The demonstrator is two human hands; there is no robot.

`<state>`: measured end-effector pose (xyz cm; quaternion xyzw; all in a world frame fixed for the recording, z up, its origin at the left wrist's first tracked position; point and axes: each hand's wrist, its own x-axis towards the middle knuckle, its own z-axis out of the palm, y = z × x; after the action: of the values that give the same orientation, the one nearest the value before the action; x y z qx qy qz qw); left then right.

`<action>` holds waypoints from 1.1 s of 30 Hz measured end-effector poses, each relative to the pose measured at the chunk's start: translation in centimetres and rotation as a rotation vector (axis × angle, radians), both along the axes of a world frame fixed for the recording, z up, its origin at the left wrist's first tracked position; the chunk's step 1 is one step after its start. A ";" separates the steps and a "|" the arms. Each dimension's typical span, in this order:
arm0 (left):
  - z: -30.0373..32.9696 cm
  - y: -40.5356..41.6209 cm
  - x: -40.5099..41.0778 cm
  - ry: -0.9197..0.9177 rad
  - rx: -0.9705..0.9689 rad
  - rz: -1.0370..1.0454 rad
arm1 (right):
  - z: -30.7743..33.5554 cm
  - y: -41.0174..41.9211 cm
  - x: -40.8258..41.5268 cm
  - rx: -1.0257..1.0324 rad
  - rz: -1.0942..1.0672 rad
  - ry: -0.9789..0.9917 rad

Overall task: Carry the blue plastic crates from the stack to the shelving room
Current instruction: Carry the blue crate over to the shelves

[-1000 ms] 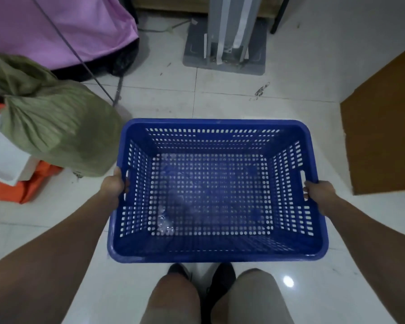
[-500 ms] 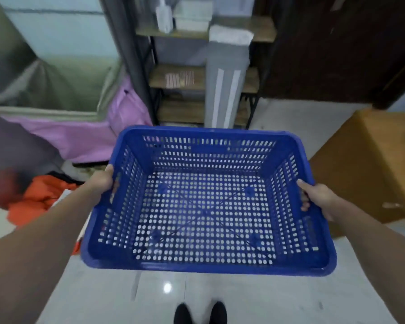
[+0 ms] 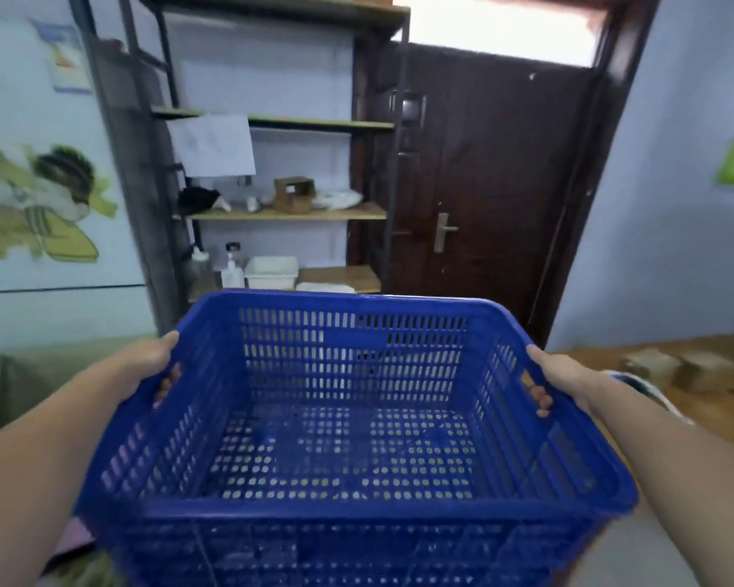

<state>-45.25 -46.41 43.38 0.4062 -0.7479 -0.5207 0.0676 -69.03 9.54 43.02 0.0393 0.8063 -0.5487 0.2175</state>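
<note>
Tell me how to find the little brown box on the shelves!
Find the tall metal shelf rack left of the dark door. On its middle wooden shelf sits the small brown cardboard box, the only brown, boxy thing among pale, rounded items.

Single head-worn wide-angle view, facing forward and slightly down from above the forearms. Very near at the bottom: blue crate (image 3: 357,417) filling the lower half, left hand (image 3: 147,366) at 9 o'clock, right hand (image 3: 562,377) at 3 o'clock. Farther off at 12 o'clock: metal shelving (image 3: 280,213) and dark door (image 3: 484,184). No second view to overlap.
</note>
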 end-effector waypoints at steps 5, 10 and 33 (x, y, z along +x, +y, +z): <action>1.9 -0.9 -4.7 -0.015 -0.040 -0.121 | 1.9 0.9 4.2 0.021 -0.130 0.057; 2.7 0.8 -9.0 -0.041 -0.019 -0.322 | 1.6 3.8 11.3 0.008 -0.312 0.035; -1.2 50.4 4.4 0.141 -0.080 -1.385 | 1.3 20.3 77.7 0.132 -1.538 -0.013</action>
<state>-40.85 3.95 42.15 -0.2019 -0.8473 -0.4408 -0.2168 8.64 29.81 44.30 0.6045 0.5819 -0.4962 -0.2232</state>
